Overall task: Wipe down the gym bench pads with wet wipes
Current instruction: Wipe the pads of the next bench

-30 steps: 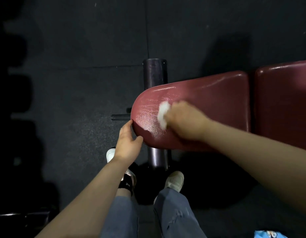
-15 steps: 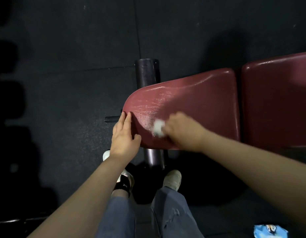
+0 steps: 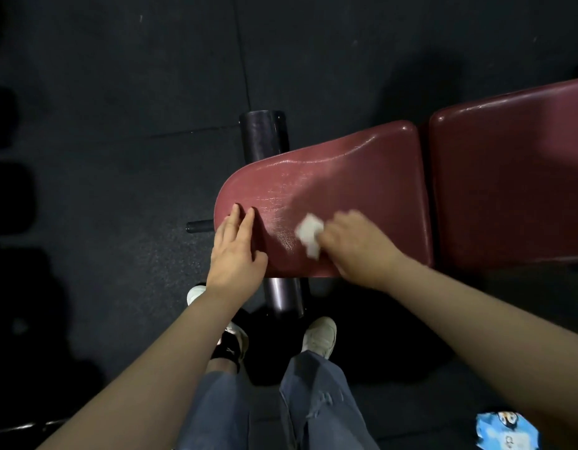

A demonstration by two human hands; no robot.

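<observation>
Bench pad, right hand pressing wipe

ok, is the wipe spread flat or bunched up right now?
Bunched. The wet wipe shows as a small crumpled white wad sticking out from the right hand, which grips it against the seat pad, not laid flat.

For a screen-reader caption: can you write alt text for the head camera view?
A person's right hand rubs a white wet wipe over a dark red bench pad, while the left hand rests flat on its rounded end.
</observation>
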